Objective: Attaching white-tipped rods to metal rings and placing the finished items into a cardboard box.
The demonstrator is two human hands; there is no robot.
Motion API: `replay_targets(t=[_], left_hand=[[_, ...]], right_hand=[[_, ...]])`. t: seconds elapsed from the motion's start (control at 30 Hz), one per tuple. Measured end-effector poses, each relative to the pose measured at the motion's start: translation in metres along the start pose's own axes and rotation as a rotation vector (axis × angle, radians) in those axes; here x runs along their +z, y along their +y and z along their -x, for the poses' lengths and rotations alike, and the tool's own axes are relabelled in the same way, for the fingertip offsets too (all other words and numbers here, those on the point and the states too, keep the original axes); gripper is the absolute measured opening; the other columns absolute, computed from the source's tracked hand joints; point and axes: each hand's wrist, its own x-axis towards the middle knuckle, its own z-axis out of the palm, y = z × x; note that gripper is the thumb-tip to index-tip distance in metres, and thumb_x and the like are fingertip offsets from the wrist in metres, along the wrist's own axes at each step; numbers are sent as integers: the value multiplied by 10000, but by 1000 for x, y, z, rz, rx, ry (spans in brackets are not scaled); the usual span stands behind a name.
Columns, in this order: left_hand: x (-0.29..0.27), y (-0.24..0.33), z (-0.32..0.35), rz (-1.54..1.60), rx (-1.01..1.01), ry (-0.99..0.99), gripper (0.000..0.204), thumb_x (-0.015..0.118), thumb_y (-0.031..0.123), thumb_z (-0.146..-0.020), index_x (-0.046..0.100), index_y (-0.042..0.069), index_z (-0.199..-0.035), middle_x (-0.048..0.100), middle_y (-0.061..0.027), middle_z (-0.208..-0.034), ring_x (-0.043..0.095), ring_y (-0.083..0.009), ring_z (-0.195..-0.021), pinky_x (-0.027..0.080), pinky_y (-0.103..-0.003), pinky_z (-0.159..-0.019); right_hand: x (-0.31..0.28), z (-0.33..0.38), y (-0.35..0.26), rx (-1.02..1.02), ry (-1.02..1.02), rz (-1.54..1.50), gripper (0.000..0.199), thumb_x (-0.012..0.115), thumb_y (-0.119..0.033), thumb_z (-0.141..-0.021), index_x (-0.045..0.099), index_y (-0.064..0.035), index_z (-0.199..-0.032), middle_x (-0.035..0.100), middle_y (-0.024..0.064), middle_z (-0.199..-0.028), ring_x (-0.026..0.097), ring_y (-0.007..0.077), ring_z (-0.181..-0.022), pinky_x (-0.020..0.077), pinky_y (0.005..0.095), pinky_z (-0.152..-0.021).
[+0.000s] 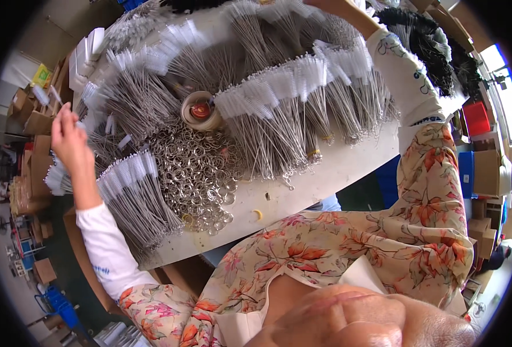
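My left hand (72,141) is raised over the table's left edge, its fingers drawn together and blurred. A small white piece (55,94) shows at its fingertips; I cannot make out what it is. Below that hand lies a bundle of thin wire brushes (134,194) with white bristle heads. My right hand (331,4) reaches to the far side and is cut off by the upper edge, so its fingers are hidden. Nearest to its forearm are more bundled wire brushes (273,110). A heap of metal rings (195,173) spreads over the table between the bundles.
A round pale container (200,125) with something red inside stands behind the rings. White boxes (81,66) stand at the far left corner. Black-bristled brushes (426,55) lie far right. The pale tabletop (291,199) ends close to my body. Cardboard boxes (40,165) line the left.
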Motion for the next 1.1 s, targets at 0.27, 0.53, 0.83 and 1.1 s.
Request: replay_targets(t=[0.27,0.53,0.83,1.1], left_hand=[[-4,61,123,51,-191,-116,298,458,192,-958,561,-24,-1136,445,33,-727,319,10,-519,218,-147,-390],[-60,34,212,109,-361,-59,277,473,194,-953,585,-35,-1060,461,23,-753,311,8,-519,199,-145,-383],[-77,26,245,133,-368,107,322,448,248,-963,569,-27,-1078,455,9,-719,289,1,-458,187,-156,-376],[-55,-12,257,329,-485,20,262,488,207,-946,609,-22,-993,471,4,-724,327,-13,-500,227,-158,-396]], right_hand=[[36,34,38,50,63,77,162,657,-294,-745,702,-150,-802,679,32,-791,648,219,-735,502,370,-676],[45,16,31,81,-28,-17,184,706,-304,-705,701,-147,-801,673,68,-804,645,257,-759,502,380,-707],[-11,-37,28,-125,672,-28,145,608,-150,-774,641,-92,-904,640,79,-882,621,240,-779,492,374,-649],[131,-108,-26,-571,148,49,254,614,-279,-746,612,-31,-800,589,71,-784,571,197,-625,466,334,-569]])
